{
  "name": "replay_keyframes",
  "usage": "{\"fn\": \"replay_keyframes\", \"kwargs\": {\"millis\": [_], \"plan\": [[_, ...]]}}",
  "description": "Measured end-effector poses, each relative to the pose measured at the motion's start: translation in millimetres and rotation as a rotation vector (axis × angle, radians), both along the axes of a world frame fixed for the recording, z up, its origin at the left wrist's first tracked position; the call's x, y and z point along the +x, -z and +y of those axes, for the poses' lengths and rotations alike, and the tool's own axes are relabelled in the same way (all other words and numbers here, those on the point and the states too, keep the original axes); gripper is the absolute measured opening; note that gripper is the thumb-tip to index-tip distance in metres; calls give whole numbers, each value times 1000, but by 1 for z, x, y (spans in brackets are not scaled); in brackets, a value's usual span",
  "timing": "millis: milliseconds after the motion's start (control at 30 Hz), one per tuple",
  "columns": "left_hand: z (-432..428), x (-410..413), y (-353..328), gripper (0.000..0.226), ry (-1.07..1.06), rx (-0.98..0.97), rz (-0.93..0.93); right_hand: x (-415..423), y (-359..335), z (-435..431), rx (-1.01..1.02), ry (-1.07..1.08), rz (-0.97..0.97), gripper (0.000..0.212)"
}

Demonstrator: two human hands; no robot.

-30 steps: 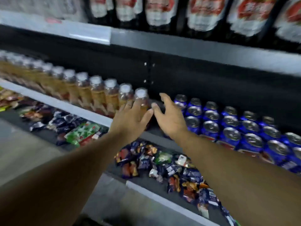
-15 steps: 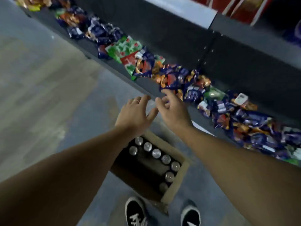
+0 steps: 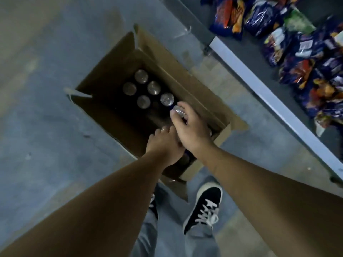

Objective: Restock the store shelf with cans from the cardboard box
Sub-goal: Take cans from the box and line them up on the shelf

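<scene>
An open cardboard box point(image 3: 187, 80) stands on the floor in front of my feet, with several silver-topped cans point(image 3: 154, 88) upright inside. My right hand point(image 3: 191, 127) is in the box, its fingers curled round the top of a can point(image 3: 178, 110) near the right wall. My left hand point(image 3: 165, 143) reaches into the near end of the box beside it, its fingers curled downward; a bit of blue can shows under it, but what it holds is hidden.
A low shelf point(image 3: 259, 86) with a pale front edge runs along the right, piled with colourful snack bags point(image 3: 304, 52). My two black shoes point(image 3: 206, 204) stand just behind the box. Grey concrete floor lies to the left.
My view has dropped from the can shelf to the box on the floor. Both hands came down from the shelf into the box, and the right hand has taken hold of a can.
</scene>
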State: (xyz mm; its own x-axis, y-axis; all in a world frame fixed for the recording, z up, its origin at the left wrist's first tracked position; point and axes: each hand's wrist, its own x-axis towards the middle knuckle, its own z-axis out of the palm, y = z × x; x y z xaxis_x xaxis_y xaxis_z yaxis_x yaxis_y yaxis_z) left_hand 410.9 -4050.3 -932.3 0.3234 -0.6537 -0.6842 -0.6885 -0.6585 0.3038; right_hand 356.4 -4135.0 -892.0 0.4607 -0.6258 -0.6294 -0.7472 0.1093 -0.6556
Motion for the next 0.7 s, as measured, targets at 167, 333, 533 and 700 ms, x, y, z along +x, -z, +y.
{"fn": "replay_keyframes", "kwargs": {"millis": [167,333,533,700], "plan": [[0,-34,41,48,37,278,58,-2,19,4,0,-58,15,53],[-11,-63,67,40,211,372,120,-9,34,2,-9,-47,56,53],[-5,-74,107,49,133,345,102,-46,53,-10,-9,-20,152,53],[-7,-74,104,50,130,318,63,-66,56,-18,31,19,140,49]]}}
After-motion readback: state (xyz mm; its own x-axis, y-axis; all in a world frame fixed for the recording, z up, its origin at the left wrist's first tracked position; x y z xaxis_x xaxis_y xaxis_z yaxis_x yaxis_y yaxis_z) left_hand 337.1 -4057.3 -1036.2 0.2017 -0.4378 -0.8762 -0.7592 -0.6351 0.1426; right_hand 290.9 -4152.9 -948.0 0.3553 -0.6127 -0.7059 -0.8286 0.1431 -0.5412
